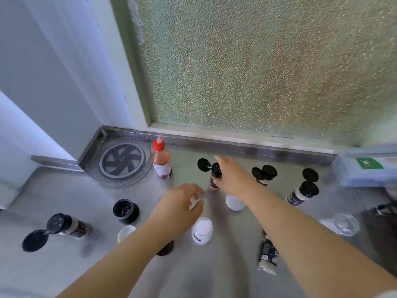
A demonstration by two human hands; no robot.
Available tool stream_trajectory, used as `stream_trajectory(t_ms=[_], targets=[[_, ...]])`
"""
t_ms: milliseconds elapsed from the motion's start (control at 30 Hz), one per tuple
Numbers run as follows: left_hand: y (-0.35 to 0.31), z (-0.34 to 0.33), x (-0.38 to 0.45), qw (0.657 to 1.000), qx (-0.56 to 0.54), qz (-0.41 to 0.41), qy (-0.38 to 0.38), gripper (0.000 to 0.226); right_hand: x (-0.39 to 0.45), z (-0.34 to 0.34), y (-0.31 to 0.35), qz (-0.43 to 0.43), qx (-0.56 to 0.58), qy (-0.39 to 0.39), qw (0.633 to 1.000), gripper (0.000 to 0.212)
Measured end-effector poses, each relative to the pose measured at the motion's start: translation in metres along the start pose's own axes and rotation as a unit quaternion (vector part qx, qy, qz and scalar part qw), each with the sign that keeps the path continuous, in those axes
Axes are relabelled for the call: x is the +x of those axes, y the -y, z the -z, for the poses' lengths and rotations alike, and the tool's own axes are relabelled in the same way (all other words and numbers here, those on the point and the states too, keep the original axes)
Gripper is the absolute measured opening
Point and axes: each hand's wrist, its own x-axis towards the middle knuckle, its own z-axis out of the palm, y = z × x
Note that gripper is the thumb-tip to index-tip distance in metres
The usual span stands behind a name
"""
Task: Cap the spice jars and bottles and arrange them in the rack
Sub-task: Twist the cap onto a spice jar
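Note:
My right hand point(233, 178) reaches forward and closes on a small jar of orange spice point(214, 183). The jar stands upright mid-counter with its black flip lid point(204, 164) hanging open. My left hand point(179, 208) hovers just in front of that jar, fingers curled round a small white cap point(194, 202), which is blurred. The round clear rack point(122, 161) lies in the back left corner with nothing on it. A red-capped sauce bottle point(161, 161) stands beside it. Several more jars with open black lids are spread over the steel counter point(236, 265).
On the left are a dark jar point(71, 225), a black grinder top point(126, 211) and a loose white cap point(126, 232). White jars point(202, 230) point(234, 203) stand centre. Right: open-lidded jars point(264, 174) point(301, 195), a glass jar point(343, 223), a plastic box point(365, 168).

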Motion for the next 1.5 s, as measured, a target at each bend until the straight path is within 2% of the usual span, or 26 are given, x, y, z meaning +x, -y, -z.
stream_trajectory(t_ms=[100, 167, 333, 467, 600, 700, 767, 867, 933, 1033, 1100, 1200, 1267, 1333, 1433, 1500], targets=[[0.009, 0.009, 0.002, 0.999, -0.002, 0.008, -0.034, 0.021, 0.016, -0.009, 0.002, -0.007, 0.0, 0.001, 1.0, 0.02], [0.015, 0.013, 0.001, 0.999, 0.002, 0.017, -0.045, 0.022, 0.02, -0.016, 0.003, -0.016, 0.008, 0.007, 1.0, 0.015], [0.017, 0.012, 0.001, 0.999, 0.003, 0.016, -0.041, 0.028, 0.006, -0.002, 0.011, 0.008, 0.04, -0.014, 0.999, 0.036], [-0.003, 0.017, 0.008, 0.997, 0.011, -0.009, -0.07, 0.049, -0.027, 0.051, 0.037, 0.033, 0.117, -0.057, 0.991, 0.046], [-0.04, 0.031, 0.016, 0.985, -0.058, -0.102, -0.126, 0.07, -0.062, 0.101, 0.061, 0.041, 0.164, -0.105, 0.98, 0.036], [-0.061, 0.043, 0.015, 0.97, -0.071, -0.161, -0.165, 0.066, -0.088, 0.129, 0.077, 0.061, 0.185, -0.142, 0.97, 0.028], [-0.073, 0.055, 0.007, 0.96, -0.105, -0.181, -0.184, 0.056, -0.102, 0.144, 0.08, 0.084, 0.175, -0.131, 0.972, 0.029], [-0.082, 0.072, -0.008, 0.956, -0.192, -0.202, -0.094, 0.051, -0.118, 0.167, 0.072, 0.116, 0.226, -0.047, 0.966, 0.037], [-0.086, 0.08, -0.014, 0.937, -0.27, -0.223, -0.017, 0.052, -0.125, 0.178, 0.065, 0.149, 0.34, 0.003, 0.929, 0.051], [-0.094, 0.087, -0.021, 0.89, -0.387, -0.232, 0.064, 0.053, -0.132, 0.186, 0.059, 0.196, 0.468, -0.01, 0.861, 0.07], [-0.101, 0.091, -0.026, 0.869, -0.422, -0.242, 0.091, 0.052, -0.135, 0.187, 0.061, 0.203, 0.5, -0.054, 0.84, 0.08], [-0.105, 0.096, -0.031, 0.869, -0.422, -0.239, 0.096, 0.048, -0.139, 0.187, 0.067, 0.224, 0.497, -0.125, 0.829, 0.074], [-0.108, 0.098, -0.035, 0.88, -0.408, -0.227, 0.082, 0.043, -0.143, 0.189, 0.068, 0.234, 0.481, -0.166, 0.829, 0.056], [-0.11, 0.099, -0.037, 0.888, -0.405, -0.21, 0.064, 0.037, -0.15, 0.193, 0.068, 0.246, 0.445, -0.178, 0.843, 0.035], [-0.113, 0.099, -0.037, 0.903, -0.385, -0.19, 0.022, 0.042, -0.16, 0.196, 0.066, 0.254, 0.367, -0.175, 0.878, 0.031], [-0.115, 0.099, -0.036, 0.912, -0.364, -0.189, -0.006, 0.041, -0.163, 0.194, 0.064, 0.258, 0.339, -0.192, 0.884, 0.03]])
